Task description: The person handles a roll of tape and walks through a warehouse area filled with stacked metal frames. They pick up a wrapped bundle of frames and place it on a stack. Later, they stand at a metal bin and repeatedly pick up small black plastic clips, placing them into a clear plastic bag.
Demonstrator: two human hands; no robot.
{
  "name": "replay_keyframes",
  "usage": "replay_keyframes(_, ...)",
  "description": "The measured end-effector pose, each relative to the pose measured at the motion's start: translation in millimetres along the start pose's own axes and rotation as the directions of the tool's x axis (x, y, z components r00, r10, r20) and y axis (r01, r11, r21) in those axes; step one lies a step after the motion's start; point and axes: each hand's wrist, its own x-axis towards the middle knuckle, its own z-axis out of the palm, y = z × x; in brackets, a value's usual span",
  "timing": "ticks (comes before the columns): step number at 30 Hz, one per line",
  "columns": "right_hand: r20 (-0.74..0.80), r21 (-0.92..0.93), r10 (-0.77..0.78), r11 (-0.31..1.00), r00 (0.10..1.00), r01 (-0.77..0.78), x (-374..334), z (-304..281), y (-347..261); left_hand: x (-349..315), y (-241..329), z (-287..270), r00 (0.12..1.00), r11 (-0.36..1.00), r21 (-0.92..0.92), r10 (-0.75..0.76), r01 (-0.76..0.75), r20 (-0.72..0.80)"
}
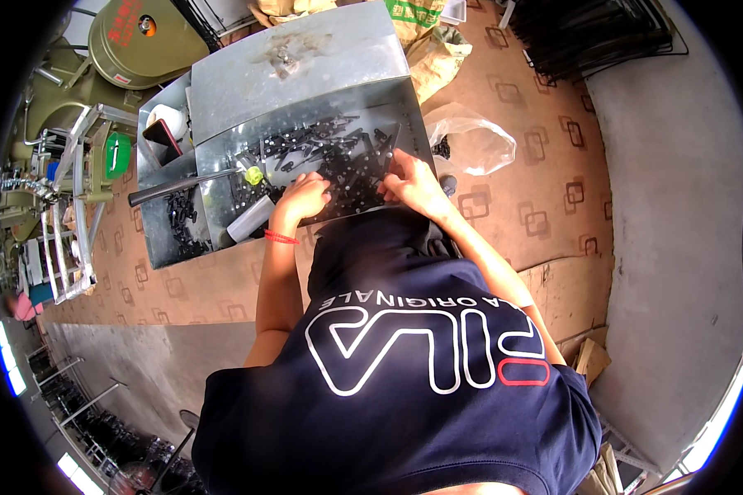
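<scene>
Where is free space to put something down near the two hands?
The sloped metal lid behind the tray is mostly bare. The patterned floor right of the plastic bag is bare too. Around the left hand and right hand, black clips crowd the tray.

bright daylight, glare on the metal tray [305, 58], strong fisheye bending, dark rim.

black parts [338, 157] too small to tell — fingertips buried
</scene>
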Motion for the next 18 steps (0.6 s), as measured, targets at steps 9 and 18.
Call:
replay_keyframes(9,0.089,0.184,-0.03,0.983,0.996,0.013,-3,-2,-8,2,-29,-16,0.995,0.815,-0.572,0.06,-0.097,-0.082)
replay_keyframes(18,0.251,0.442,-0.106,0.897,0.962,-0.017,-3,-9,-1,-13,7,-42,0.986,0.346,-0.924,0.043,-0.166,-0.161)
